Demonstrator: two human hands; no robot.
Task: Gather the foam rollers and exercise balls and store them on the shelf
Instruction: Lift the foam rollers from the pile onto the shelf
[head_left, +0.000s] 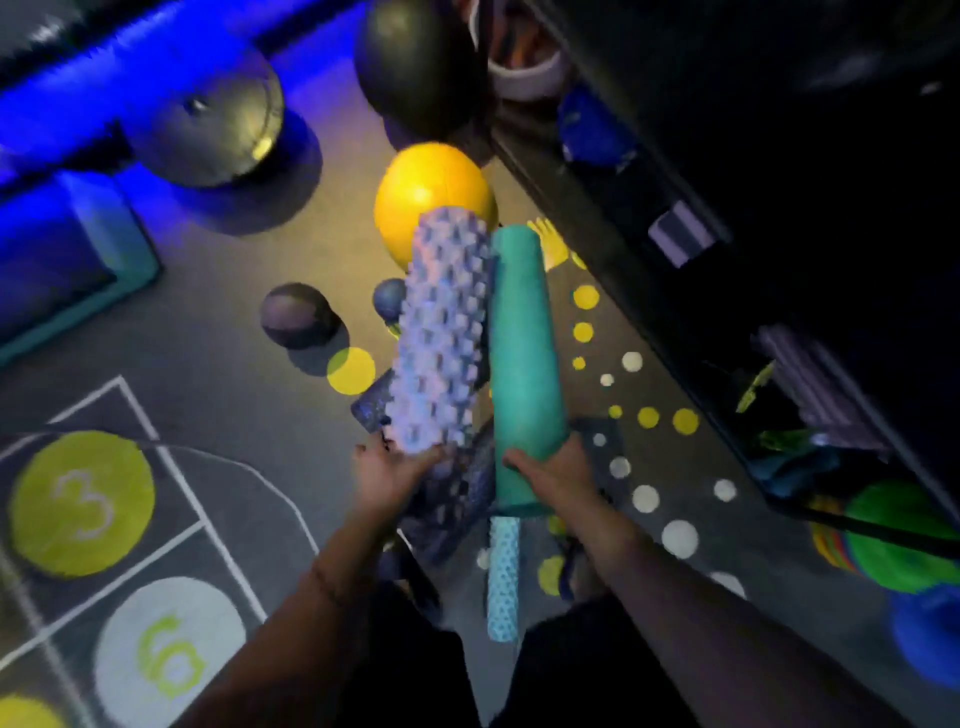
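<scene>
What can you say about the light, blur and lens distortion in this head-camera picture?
Head view: blue light floods the upper-left floor; the shelf at right is almost black; motion blur softens the knobbly roller in the left hand and the teal roller in the right hand; the yellow ball is brightly lit; the wide lens bends the hopscotch lines.

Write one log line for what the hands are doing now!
left hand: holds bumpy roller | right hand: holds teal roller | floor: yellow ball, small blue roller not yet gathered | shelf: at right
</scene>
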